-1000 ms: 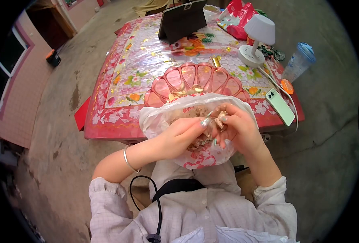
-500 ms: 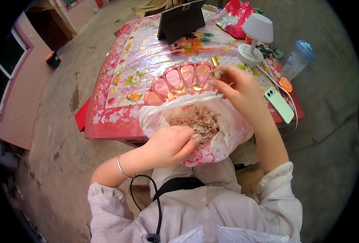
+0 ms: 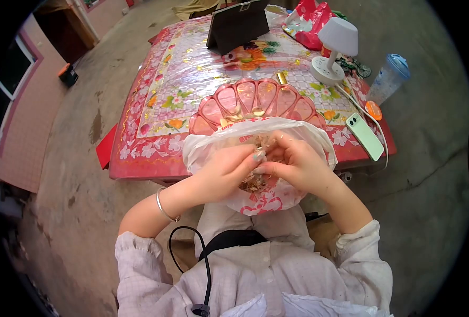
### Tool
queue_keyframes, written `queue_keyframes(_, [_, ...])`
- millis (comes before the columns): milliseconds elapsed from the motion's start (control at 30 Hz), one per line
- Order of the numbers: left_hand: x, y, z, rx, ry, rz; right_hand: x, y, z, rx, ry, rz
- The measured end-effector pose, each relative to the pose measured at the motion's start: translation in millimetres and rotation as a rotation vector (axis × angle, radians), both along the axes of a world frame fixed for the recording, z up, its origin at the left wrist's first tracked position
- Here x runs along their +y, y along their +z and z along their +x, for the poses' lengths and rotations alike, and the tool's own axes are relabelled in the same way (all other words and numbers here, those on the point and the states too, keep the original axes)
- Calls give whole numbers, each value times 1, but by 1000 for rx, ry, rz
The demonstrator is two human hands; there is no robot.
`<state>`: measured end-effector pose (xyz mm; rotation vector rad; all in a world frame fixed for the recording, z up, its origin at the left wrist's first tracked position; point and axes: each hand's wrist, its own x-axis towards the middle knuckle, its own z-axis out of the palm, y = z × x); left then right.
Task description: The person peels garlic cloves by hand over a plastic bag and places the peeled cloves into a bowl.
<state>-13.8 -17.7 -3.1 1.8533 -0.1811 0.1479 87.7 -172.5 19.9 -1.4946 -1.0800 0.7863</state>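
Garlic piece (image 3: 260, 151), partly hidden, is over the bag (image 3: 270, 204): left hand (image 3: 226, 170) pinching it, right hand (image 3: 304, 168) curled close, its grip unclear. The right hand has returned from the tray (image 3: 256, 95) beyond the bag, so both hands meet again.

The left hand (image 3: 229, 166) and right hand (image 3: 300, 168) meet at the fingertips over a white plastic bag (image 3: 284, 199) holding dry, papery skins (image 3: 252, 184); what sits between them is mostly hidden. Beyond it, 1 pink scalloped dish (image 3: 209, 112) with pale garlic cloves (image 3: 257, 112) rests on the worktop (image 3: 134, 156), 1 green phone (image 3: 365, 138) to its right.
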Motion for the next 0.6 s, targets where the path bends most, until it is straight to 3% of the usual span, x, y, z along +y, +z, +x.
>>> queue_keyframes(33, [-2, -3, 2, -181, 40, 160, 0, -1, 0, 182, 12, -14])
queue_keyframes(133, [0, 7, -3, -30, -54, 224, -2, -10, 5, 109, 90, 20])
queue_keyframes(267, [3, 15, 2, -84, -162, 433, -5, -14, 3, 148, 124, 6])
queue_keyframes(333, [4, 7, 6, -141, -127, 482, -4, -22, -1, -480, -52, 226])
queue_keyframes(600, [-2, 12, 4, -116, -23, 551, -8, -11, -20, -489, -174, 67])
